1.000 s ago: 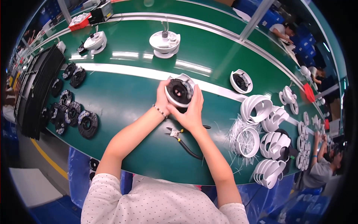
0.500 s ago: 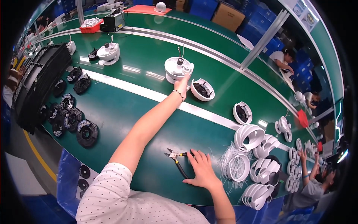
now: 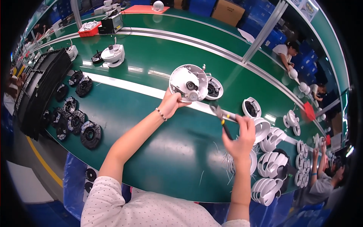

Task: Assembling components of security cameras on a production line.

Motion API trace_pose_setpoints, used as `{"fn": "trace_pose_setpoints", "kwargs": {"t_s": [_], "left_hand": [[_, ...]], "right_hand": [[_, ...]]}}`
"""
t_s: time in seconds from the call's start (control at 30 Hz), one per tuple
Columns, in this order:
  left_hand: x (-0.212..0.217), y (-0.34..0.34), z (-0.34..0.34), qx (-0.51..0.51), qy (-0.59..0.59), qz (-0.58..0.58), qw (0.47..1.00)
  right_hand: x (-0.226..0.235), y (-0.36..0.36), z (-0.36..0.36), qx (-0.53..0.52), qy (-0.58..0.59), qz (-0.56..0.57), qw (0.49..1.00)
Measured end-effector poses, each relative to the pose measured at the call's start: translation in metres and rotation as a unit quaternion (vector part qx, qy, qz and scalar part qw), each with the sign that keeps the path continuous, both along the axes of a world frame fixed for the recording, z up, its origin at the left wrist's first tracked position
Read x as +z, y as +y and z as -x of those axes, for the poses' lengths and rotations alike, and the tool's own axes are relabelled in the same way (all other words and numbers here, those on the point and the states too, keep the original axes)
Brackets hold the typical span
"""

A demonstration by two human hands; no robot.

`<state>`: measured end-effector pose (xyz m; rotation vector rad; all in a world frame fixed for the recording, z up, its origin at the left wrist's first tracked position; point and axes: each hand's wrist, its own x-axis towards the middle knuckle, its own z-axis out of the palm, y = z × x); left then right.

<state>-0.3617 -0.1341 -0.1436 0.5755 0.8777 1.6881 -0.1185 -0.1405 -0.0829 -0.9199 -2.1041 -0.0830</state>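
My left hand (image 3: 171, 104) grips the lower edge of a round white plastic housing (image 3: 178, 80), held up over the white strip of the bench. The housing is tilted so its open inside faces me, showing a dark round part and a small silvery motor-like cylinder. To its right, my right hand (image 3: 242, 140) has its fingers around wire cutters (image 3: 226, 128) with black and yellow handles. Their jaws point up toward the housing without touching it and look slightly blurred. Just behind the housing, a white shell with a black insert (image 3: 214, 89) is partly hidden.
Black round parts (image 3: 90, 134) lie at the left beside stacked black trays (image 3: 41, 89). White curved rings (image 3: 270, 164) and thin white strands (image 3: 228, 160) are at the right. Another white housing (image 3: 112, 55) stands on the far green belt. People work at the far right.
My left hand has lifted the white housing off the belt, brought it nearer and tipped it toward me. My right hand has picked the wire cutters up off the bench and raised them toward it.
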Motion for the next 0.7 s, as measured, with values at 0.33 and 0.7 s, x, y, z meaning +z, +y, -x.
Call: {"fn": "trace_pose_setpoints", "kwargs": {"t_s": [0.33, 0.7], "left_hand": [[0.022, -0.043, -0.031, -0.067, 0.111, 0.019, 0.991], [0.02, -0.043, -0.043, -0.084, 0.139, 0.021, 0.986]], "right_hand": [[0.006, 0.019, 0.02, -0.062, -0.065, -0.098, 0.991], [0.005, 0.02, 0.012, -0.094, -0.096, -0.115, 0.984]]}}
